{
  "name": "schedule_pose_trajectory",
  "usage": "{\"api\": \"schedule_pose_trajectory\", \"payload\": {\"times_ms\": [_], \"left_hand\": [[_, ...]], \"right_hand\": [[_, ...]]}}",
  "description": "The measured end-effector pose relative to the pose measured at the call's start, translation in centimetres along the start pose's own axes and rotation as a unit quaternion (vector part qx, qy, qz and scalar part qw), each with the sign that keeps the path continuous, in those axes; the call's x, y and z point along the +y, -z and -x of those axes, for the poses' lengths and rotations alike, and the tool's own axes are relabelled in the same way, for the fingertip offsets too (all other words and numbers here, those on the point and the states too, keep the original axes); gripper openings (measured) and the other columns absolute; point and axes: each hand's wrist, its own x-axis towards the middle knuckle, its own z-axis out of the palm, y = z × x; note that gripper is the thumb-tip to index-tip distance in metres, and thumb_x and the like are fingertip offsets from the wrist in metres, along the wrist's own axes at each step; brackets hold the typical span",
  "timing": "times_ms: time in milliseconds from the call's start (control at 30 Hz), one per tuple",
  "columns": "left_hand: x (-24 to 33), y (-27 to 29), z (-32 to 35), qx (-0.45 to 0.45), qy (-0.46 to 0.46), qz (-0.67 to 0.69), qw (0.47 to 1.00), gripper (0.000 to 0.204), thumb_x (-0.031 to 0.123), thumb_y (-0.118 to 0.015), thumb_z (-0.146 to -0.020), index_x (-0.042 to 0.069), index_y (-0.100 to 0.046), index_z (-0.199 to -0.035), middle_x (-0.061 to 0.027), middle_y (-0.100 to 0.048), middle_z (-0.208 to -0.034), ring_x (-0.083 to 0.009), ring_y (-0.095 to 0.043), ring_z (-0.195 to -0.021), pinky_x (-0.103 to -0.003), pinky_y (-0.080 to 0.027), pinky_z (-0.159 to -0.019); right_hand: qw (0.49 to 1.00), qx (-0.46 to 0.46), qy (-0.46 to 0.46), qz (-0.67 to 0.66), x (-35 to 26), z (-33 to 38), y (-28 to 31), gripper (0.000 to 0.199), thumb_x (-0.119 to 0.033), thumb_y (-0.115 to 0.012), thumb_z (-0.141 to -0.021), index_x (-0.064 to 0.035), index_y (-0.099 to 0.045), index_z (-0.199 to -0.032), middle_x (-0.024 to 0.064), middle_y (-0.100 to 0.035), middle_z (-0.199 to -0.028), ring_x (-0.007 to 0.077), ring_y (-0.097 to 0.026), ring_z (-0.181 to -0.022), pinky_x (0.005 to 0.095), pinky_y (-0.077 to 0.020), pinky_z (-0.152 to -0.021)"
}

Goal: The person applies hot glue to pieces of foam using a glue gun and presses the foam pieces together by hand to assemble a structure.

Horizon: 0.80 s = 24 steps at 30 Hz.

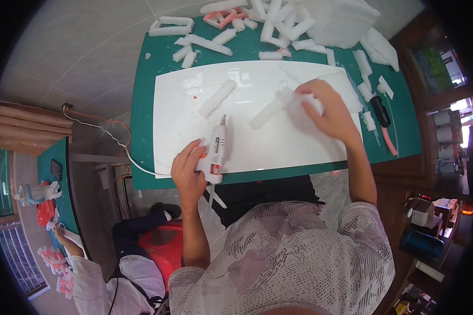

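Glue gun (pixel 217 148) gripped by left hand (pixel 188 167), 8 o'clock on white board (pixel 289 152).
White body, nozzle to 12 o'clock, clear stick (pixel 211 197) out at 6. Left grip clamped round it; right hand (pixel 328 107), 3 o'clock, blurred, grip: cannot tell. Foam frame (pixel 171 21) at 11 looks joined; foam strip (pixel 218 98) at 10 lies loose, apparently unjoined.

Small dark marking (pixel 217 143) runs lengthwise along body of white glue gun (pixel 214 163), gripped in left hand (pixel 188 170) over near edge of white sheet (pixel 299 152) on green bench (pixel 143 115); lettering too small and blurred to read. Cylindrical containers (pixel 448 135) on shelving beyond bench's right edge: any print too blurred to make out. No legible words or numbers.
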Motion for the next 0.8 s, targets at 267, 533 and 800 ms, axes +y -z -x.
{"api": "schedule_pose_trajectory", "payload": {"times_ms": [267,533,800], "left_hand": [[-0.2,-0.2,0.0,0.007,0.000,0.001,1.000,0.039,-0.003,-0.072,-0.064,0.003,-0.071,-0.102,-0.0121,-0.071,-0.119,-0.0293,-0.068,-0.093,-0.037,-0.052,-0.078],[0.2,0.3,0.7,-0.008,0.044,0.027,0.999,0.040,0.018,-0.081,-0.072,0.000,-0.071,-0.106,-0.0163,-0.070,-0.121,-0.0308,-0.069,-0.102,-0.038,-0.055,-0.087],[2.2,0.5,-1.1,-0.033,0.023,0.031,0.999,0.029,0.013,-0.073,-0.082,-0.004,-0.070,-0.106,-0.0201,-0.072,-0.113,-0.0324,-0.071,-0.101,-0.037,-0.056,-0.087]], "right_hand": [[0.979,-0.059,-0.146,-0.129,3.7,-0.1,-1.4,0.061,-0.001,-0.068,-0.086,-0.0120,-0.051,-0.144,0.0099,-0.057,-0.140,0.0251,-0.059,-0.119,0.0314,-0.0547,-0.085],[0.971,-0.146,-0.106,-0.158,5.4,-2.6,-3.3,0.050,-0.004,-0.072,-0.087,-0.0113,-0.058,-0.134,0.0092,-0.061,-0.135,0.0236,-0.062,-0.105,0.0291,-0.0541,-0.074],[0.961,-0.136,-0.095,-0.222,5.9,-1.5,-3.9,0.051,-0.002,-0.071,-0.087,-0.0117,-0.058,-0.134,0.0120,-0.063,-0.130,0.0258,-0.063,-0.097,0.0322,-0.0548,-0.080]]}}
